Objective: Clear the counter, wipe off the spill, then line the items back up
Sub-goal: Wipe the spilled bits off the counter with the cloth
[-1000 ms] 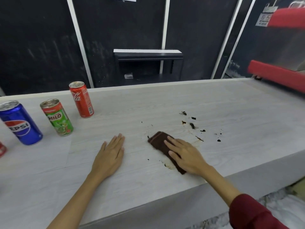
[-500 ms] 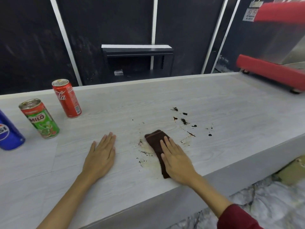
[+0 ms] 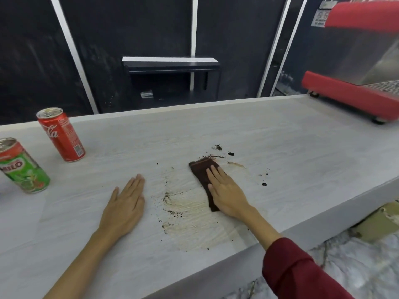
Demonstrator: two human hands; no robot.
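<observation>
Counter in pale wood grain carries a green Milo can and a red Coca-Cola can upright at far left. Left hand lies flat, fingers spread, holding nothing. Brown smears and specks of spill lie between the hands; right hand presses flat on a dark brown cloth.

The left hand is laid flat, palm down, on the tabletop, with the 4 fingers extended and held close together and the thumb set slightly apart on its left side. Its bare forearm is stretched from the lower left corner toward the middle. The right hand is also spread flat, palm down, and is pressed onto a dark brown cloth; no grip is closed around it, the fingers being straight and pointed away from the body. The right forearm is bare up to a dark red sleeve, pushed up near the elbow.
</observation>
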